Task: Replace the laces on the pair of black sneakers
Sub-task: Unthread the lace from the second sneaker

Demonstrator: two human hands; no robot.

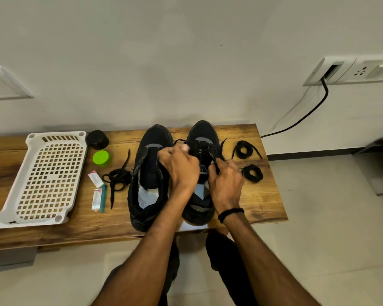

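Two black sneakers stand side by side on a wooden bench [263, 195], toes toward the wall. The left sneaker [149, 173] has no lace and its tongue is pulled open. The right sneaker [202, 138] still carries a black lace [205, 149]. My left hand [179, 166] pinches that lace over the eyelets. My right hand [227, 180] pinches another part of the same lace at the shoe's right side. A loose black lace [117, 177] lies left of the shoes. Two coiled black laces [244, 149] [252, 173] lie to the right.
A white perforated plastic tray [42, 180] lies at the bench's left. Near it are a black cap [97, 139], a green lid [101, 158], two small boxes [95, 178] [96, 198] and a teal pen [103, 198]. A black cable [307, 113] hangs from the wall socket.
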